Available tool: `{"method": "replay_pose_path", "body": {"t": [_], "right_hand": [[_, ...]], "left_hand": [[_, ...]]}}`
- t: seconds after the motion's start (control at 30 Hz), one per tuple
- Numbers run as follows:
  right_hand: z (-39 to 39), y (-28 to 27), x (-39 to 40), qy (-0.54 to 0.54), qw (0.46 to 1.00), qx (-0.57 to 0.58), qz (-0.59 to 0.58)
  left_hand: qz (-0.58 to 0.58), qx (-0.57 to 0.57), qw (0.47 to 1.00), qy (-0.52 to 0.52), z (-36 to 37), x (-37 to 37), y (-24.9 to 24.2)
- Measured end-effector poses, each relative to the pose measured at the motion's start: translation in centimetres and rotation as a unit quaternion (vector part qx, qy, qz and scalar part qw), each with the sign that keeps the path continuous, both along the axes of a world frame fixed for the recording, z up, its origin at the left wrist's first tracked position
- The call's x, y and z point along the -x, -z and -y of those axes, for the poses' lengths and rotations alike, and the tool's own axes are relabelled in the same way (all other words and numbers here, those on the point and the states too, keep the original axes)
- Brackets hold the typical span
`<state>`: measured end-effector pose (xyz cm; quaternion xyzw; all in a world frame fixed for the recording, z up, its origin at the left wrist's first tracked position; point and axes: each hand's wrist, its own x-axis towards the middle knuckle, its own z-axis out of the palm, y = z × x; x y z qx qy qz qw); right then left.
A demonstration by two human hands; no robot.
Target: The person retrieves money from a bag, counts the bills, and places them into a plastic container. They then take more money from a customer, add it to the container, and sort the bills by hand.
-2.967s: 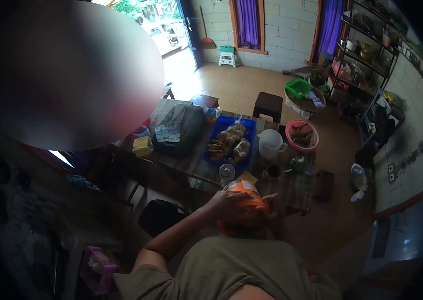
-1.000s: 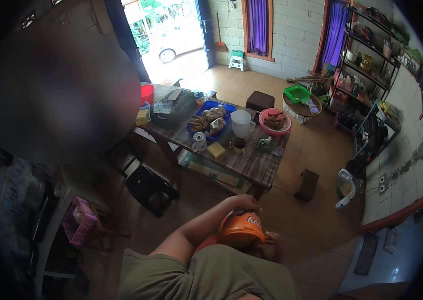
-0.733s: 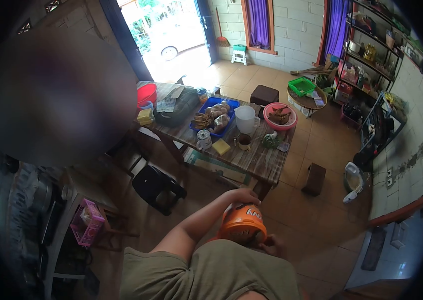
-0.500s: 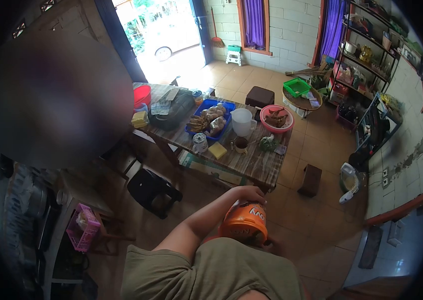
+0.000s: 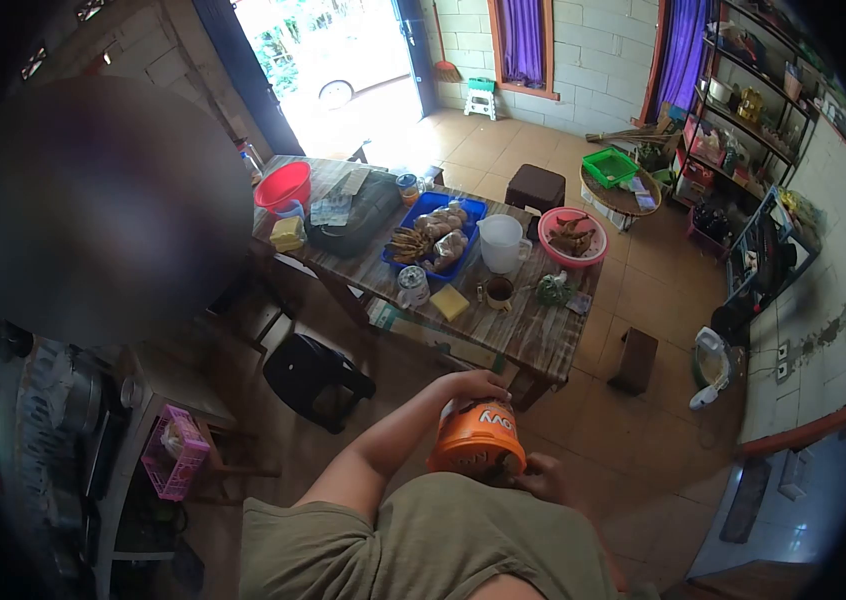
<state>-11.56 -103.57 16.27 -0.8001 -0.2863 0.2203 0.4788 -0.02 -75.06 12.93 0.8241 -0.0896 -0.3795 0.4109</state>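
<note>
Best way to handle the orange tub (image 5: 480, 437) is two-handed: left hand (image 5: 481, 386) curled over its far end, right hand (image 5: 545, 478) steadying low on the near side, tub snug to the shirt (image 5: 463, 535). Can't tell if the right one's truly gripping. It's off the table (image 5: 533, 335), by its near right corner, tilted, long axis running roughly belly to table, banded end probably facing the belly.

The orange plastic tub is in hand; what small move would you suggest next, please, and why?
Perhaps slide the right hand further under the tub: that hand appears only at the near edge, while the left hand holds the far end.
</note>
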Motion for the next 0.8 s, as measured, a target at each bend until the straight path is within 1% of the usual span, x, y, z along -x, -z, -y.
{"method": "replay_pose_path", "body": {"t": [0.07, 0.13, 0.17, 0.23, 0.27, 0.33, 0.43, 0.5, 0.57, 0.63, 0.7, 0.77, 0.8], "right_hand": [[-0.6, -3.0, -1.2, 0.011, 1.0, 0.013, 0.005], [-0.4, -4.1, -2.4, 0.104, 0.99, -0.085, -0.04], [-0.2, -4.2, -2.8, 0.104, 0.99, -0.087, -0.039], [0.2, -4.2, -3.3, 0.086, 0.994, -0.06, 0.013], [0.5, -4.2, -3.1, 0.088, 0.994, -0.062, 0.012], [1.6, -4.0, -1.8, 0.046, 0.999, -0.001, 0.023], [3.7, -2.1, 1.2, 0.043, 0.999, 0.022, -0.001], [4.9, -0.6, 3.2, 0.086, 0.995, 0.042, -0.014], [6.0, -0.1, 5.4, 0.139, 0.987, 0.063, -0.039], [7.2, -0.5, 6.2, 0.185, 0.98, 0.044, -0.051], [9.5, 3.7, 7.1, 0.207, 0.977, -0.045, -0.028], [10.7, 5.4, 8.3, 0.253, 0.961, -0.102, -0.036], [11.0, 5.5, 9.0, 0.282, 0.954, -0.096, -0.043]], "left_hand": [[0.003, -0.011, 1.0, -0.006, -0.6, 0.3, -0.6], [-0.008, -0.011, 1.0, -0.011, -0.9, 0.2, 0.4], [-0.021, -0.009, 1.0, -0.014, -0.9, 0.2, 1.0], [-0.023, 0.001, 1.0, -0.01, -0.3, 0.0, 1.6], [-0.027, 0.014, 1.0, -0.007, 0.0, -0.1, 1.8], [-0.025, 0.006, 1.0, 0.003, 1.4, -0.2, 0.7], [-0.042, 0.005, 0.999, 0.03, 3.9, -0.8, 0.3], [-0.068, 0.009, 0.996, 0.059, 6.4, -1.1, 0.4], [-0.07, 0.037, 0.993, 0.087, 9.2, -1.0, 0.4], [-0.048, -0.012, 0.993, 0.111, 12.4, -1.5, 2.8], [-0.042, 0.02, 0.987, 0.154, 15.5, -1.8, 3.0], [-0.011, 0.007, 0.987, 0.158, 17.2, -2.3, 6.4], [-0.017, 0.042, 0.991, 0.128, 17.7, -2.5, 8.0]]}}
